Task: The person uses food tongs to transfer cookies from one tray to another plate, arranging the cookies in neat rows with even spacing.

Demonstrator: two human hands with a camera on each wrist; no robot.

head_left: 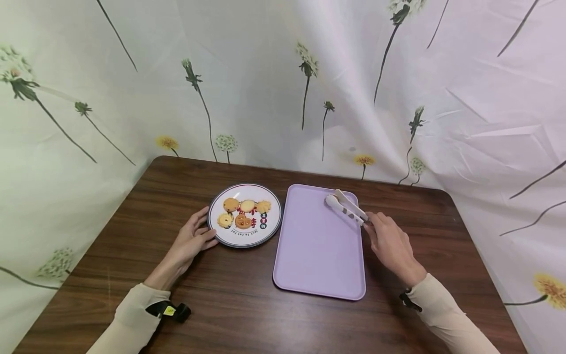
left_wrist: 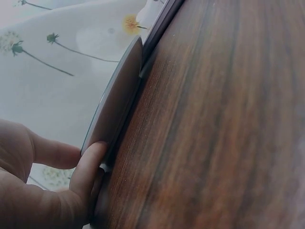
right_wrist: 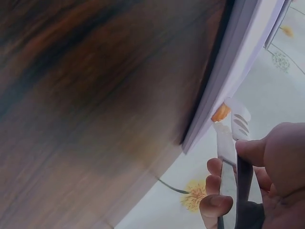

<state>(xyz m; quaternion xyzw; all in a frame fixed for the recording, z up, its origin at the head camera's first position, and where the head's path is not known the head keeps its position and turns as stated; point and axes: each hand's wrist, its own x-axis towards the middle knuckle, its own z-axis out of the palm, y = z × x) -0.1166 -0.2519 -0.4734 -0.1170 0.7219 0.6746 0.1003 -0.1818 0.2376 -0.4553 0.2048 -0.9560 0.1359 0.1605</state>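
My left hand [head_left: 191,240] grips the left rim of a round white plate [head_left: 240,191] with a dark edge, the thumb and fingers at its side. Several cookies [head_left: 243,221] lie on that plate. To its right is a lilac rectangular tray [head_left: 319,255]. Over the tray's far right part, my right hand [head_left: 391,246] holds a pair of tongs [head_left: 351,210] with pale tips and dark handles. Between the tong tips, the right wrist view shows a small orange-brown cookie [right_wrist: 220,113]. Whether that cookie touches the tray cannot be told.
Plate and tray stand side by side on a dark brown wooden table [head_left: 247,300]. Behind the table and along its sides hangs a pale curtain [head_left: 265,98] printed with dandelions. A black strap [head_left: 168,310] is round the left sleeve, another round the right.
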